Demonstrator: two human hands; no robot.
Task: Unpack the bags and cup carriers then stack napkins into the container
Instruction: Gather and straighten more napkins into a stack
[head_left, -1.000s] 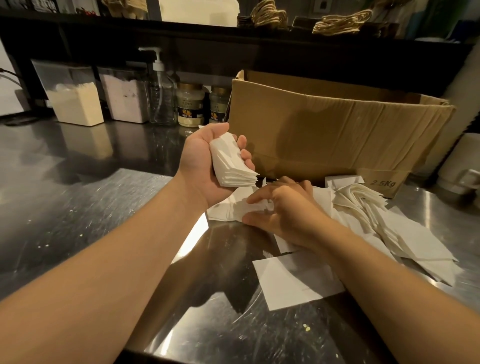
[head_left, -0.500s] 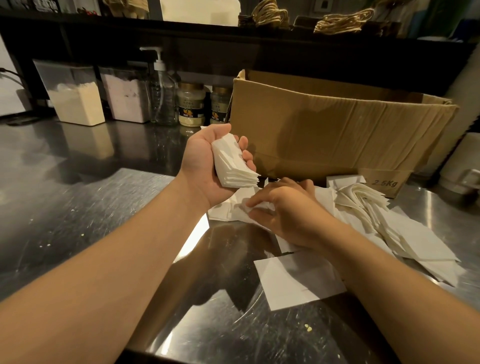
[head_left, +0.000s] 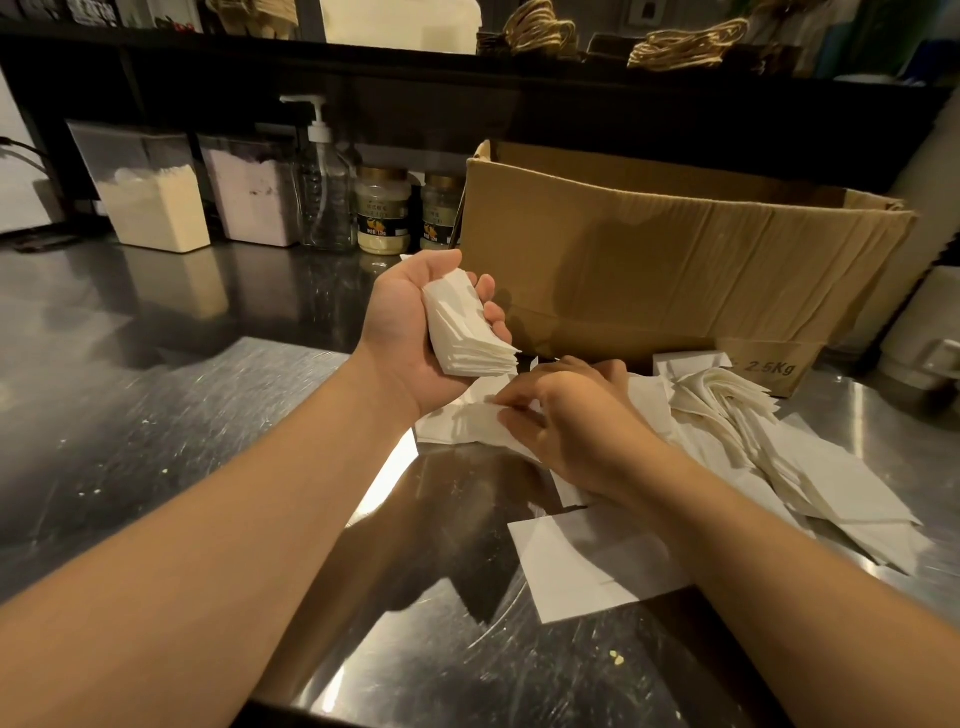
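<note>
A shiny metal counter (head_left: 130, 405) fills the room's front and shows bright light spots. Behind it runs a dark shelf (head_left: 467, 67). Jars (head_left: 383, 210) and tubs (head_left: 150, 208) stand underneath.

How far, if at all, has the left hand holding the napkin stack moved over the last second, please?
No. The left hand with its napkin stack sits just left of the cardboard box, as before.
</note>
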